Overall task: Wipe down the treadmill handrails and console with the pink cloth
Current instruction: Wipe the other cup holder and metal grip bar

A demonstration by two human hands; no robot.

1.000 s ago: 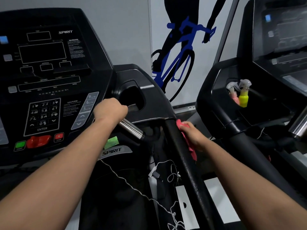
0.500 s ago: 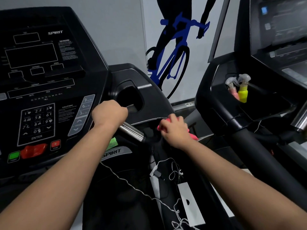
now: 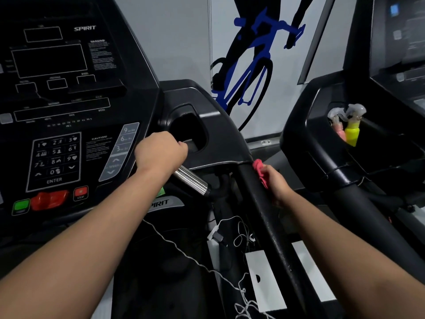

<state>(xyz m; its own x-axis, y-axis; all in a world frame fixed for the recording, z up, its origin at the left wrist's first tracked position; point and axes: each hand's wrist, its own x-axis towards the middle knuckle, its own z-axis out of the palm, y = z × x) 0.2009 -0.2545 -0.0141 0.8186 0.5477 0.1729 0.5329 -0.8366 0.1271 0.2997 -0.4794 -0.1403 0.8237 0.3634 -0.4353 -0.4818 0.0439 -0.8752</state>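
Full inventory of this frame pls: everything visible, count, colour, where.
console: 1, black, left
green button: 1, green, console's lower left
stop button: 1, red, console's lower edge
chrome grip: 1, silver, centre
handrail: 1, black, right of centre
pink cloth: 1, pink, at handrail's upper end
second treadmill: 1, black, right
spray bottles: 2, pink and yellow, second treadmill's tray
cyclist graphic: 1, blue and black, back wall
cord: 1, white, lower centre
left hand: 1, grips chrome grip
right hand: 1, holds pink cloth against handrail
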